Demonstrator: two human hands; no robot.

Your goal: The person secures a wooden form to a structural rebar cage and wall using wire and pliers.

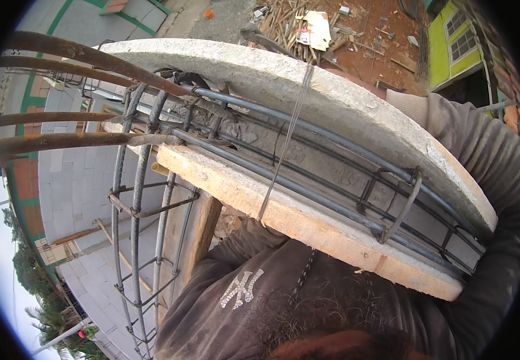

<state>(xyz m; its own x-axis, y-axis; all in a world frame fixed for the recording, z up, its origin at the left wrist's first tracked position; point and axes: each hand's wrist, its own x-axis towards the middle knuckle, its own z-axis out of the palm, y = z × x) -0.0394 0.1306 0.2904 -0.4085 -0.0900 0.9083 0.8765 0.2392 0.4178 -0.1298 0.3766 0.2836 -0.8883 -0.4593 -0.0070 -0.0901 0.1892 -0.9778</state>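
Two boards form a long narrow trough in front of me: a far board (284,67) crusted with grey cement and a near board (308,225) with a pale edge. Between them runs a cage of steel bars (308,123) with bent stirrups (405,207). A thin wire (292,129) passes across both boards. My right arm in its dark sleeve (470,129) reaches around the far board; only a sliver of my right hand (362,83) shows past the cuff, its fingers hidden behind that board. My left sleeve (245,243) goes under the near board, which hides the hand.
Rusty bars (62,143) jut out at the left. An upright rebar cage (137,222) stands beside a wooden post (197,240), with a grey block wall (74,180) behind. Below lie scrap wood (287,36) and reddish soil (377,45), near a yellow-green wall (452,45).
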